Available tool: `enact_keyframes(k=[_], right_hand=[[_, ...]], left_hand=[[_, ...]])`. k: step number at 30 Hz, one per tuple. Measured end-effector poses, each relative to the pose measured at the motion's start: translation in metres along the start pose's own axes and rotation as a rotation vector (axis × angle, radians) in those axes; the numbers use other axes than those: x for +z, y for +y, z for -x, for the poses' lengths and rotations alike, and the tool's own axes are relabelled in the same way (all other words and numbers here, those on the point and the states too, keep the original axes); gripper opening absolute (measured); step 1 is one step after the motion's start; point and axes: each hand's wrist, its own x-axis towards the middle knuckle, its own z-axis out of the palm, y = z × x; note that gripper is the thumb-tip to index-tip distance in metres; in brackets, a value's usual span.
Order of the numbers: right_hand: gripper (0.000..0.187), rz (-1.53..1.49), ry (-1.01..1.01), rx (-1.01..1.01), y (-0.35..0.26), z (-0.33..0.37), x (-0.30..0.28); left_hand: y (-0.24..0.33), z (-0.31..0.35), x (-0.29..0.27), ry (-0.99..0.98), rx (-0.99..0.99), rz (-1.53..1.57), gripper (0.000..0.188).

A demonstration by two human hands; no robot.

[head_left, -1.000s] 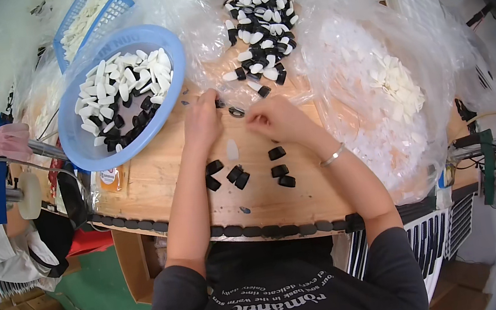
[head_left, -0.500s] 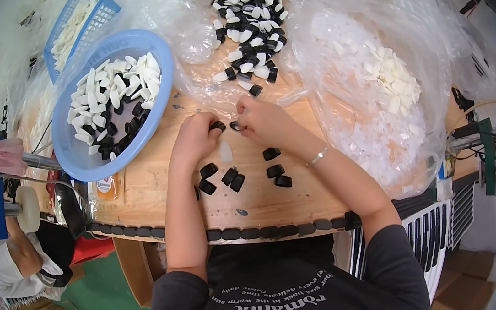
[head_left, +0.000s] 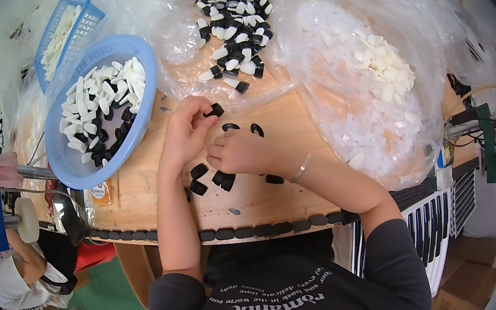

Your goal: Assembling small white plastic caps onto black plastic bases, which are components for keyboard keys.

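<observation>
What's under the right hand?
The right hand covers part of the wooden table; black pieces show near its edges. Whatever lies directly beneath its palm and curled fingers is hidden.

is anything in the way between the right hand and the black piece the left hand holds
Little does: bare table shows between the right hand and the black piece in the left hand, but one loose black piece lies at the right hand's far edge, near the direct line.
</observation>
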Motion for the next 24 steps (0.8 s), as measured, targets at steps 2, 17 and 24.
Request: enact_keyframes(k=[2,17,24], right_hand=[[0.014,-0.039,0.003,0.048,0.002,0.004,-0.004],[0.027,-0.651,0.526,0.615,0.017,0.056,-0.069],[0.026,-0.549,0.435,0.527,0.013,0.057,-0.071]], left_hand=[[0.002,-0.001,0.006,0.053,0.028,0.071,0.022],[0.033,0.01,0.063,-0.037,0.221,-0.14,0.049],[0.029,0.013,0.063,0.017,0.217,-0.142,0.046]])
